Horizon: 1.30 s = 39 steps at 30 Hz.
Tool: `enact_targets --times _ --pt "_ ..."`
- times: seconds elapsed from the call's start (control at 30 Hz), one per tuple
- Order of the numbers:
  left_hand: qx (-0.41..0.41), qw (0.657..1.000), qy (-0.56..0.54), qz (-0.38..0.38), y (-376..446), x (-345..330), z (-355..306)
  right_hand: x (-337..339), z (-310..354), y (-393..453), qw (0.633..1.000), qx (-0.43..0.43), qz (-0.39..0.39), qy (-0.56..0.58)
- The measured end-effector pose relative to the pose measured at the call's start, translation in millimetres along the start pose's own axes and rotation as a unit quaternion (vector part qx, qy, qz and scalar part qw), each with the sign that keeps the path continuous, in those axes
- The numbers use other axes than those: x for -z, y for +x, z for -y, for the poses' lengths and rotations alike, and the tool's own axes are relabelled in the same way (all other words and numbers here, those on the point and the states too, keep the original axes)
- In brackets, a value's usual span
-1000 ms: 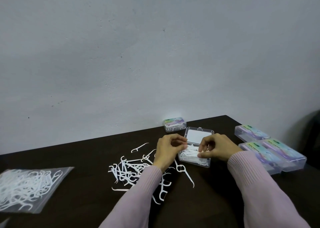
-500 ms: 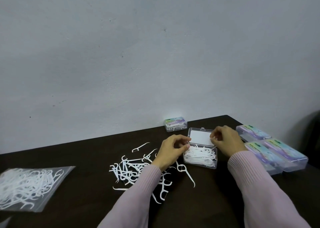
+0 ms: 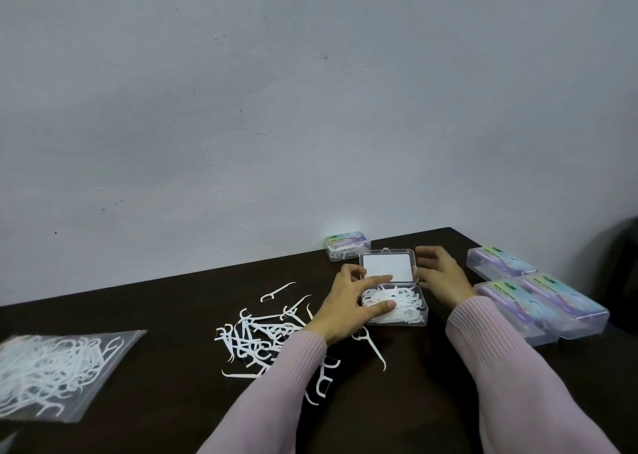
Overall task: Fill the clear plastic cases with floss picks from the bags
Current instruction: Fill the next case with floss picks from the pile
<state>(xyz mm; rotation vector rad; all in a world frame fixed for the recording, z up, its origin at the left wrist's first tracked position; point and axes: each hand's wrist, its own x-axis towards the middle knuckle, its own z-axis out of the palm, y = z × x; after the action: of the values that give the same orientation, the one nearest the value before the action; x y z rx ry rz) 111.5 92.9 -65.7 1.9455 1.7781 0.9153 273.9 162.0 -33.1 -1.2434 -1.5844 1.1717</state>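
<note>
So the left hand (image 3: 348, 303) is lying flat, fingers pressing the picks in the open case (image 3: 397, 307), while the loosely spread right hand (image 3: 440, 274) is hovering beside the raised lid (image 3: 386, 265), nearer it.

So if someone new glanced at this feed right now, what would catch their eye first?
Probably the open case mid-table, packed with white picks, the left hand pressing on them and the right hand at its raised lid. Next, the loose picks scattered to its left, and the bag of picks at the far left edge. Closed cases sit to the right.
</note>
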Motion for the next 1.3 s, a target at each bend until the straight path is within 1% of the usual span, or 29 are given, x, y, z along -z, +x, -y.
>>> enact_targets --times 0.1,0.17,0.23,0.37,0.47,0.63,0.73,0.83,0.87,0.93,0.97,1.03,1.23,1.3 --pt "-0.004 0.999 0.046 -0.005 -1.5 -1.5 -1.8 1.3 3.2 -1.2 0.998 -0.016 0.008 0.057" --pt "-0.011 0.996 0.086 -0.027 -1.9 -1.9 -4.3 2.3 5.0 -1.4 0.997 -0.017 0.008 0.079" --pt "-0.019 0.990 0.129 -0.048 -2.4 -2.2 -6.7 2.2 6.4 -1.4 0.996 -0.011 0.012 0.085" --pt "-0.015 0.980 0.186 -0.063 -3.4 -2.8 -7.0 0.7 7.7 -1.4 0.996 -0.003 0.028 0.080" --pt "-0.031 0.958 0.273 -0.084 -3.9 -2.3 -9.8 -0.4 8.1 -1.8 0.996 0.002 0.036 0.077" --pt "-0.041 0.937 0.343 -0.042 -3.3 -0.2 -16.8 -2.0 8.2 -2.9 0.998 0.009 0.041 0.048" --pt "-0.036 0.945 0.324 -0.036 -4.9 4.7 -17.6 -2.5 8.3 -3.5 0.998 0.005 0.046 0.045" --pt "-0.025 0.975 0.212 -0.060 -6.3 16.9 -14.7 -3.5 7.7 -2.5 0.998 0.002 0.050 0.038" --pt "-0.023 0.985 0.164 -0.057 -9.0 24.0 -12.6 -4.6 7.7 -2.6 0.998 0.001 0.052 0.034" --pt "-0.009 0.998 0.067 -0.010 -18.0 41.7 -6.3 -7.7 7.9 -2.6 0.998 0.002 0.059 0.019" --pt "0.000 0.999 0.038 0.020 -24.8 51.1 -1.4 -9.5 8.0 -3.1 0.998 0.003 0.064 0.011" --pt "0.018 0.998 0.035 0.054 -39.1 69.5 10.0 -12.8 9.4 -4.5 0.998 0.003 0.068 0.004" --pt "0.095 0.990 0.051 0.090 -81.6 100.6 35.1 -27.2 14.9 -10.8 0.997 0.041 0.055 -0.022" --pt "0.084 0.989 0.078 0.097 -90.5 101.1 37.5 -32.1 14.4 -12.6 0.996 0.046 0.053 -0.062"
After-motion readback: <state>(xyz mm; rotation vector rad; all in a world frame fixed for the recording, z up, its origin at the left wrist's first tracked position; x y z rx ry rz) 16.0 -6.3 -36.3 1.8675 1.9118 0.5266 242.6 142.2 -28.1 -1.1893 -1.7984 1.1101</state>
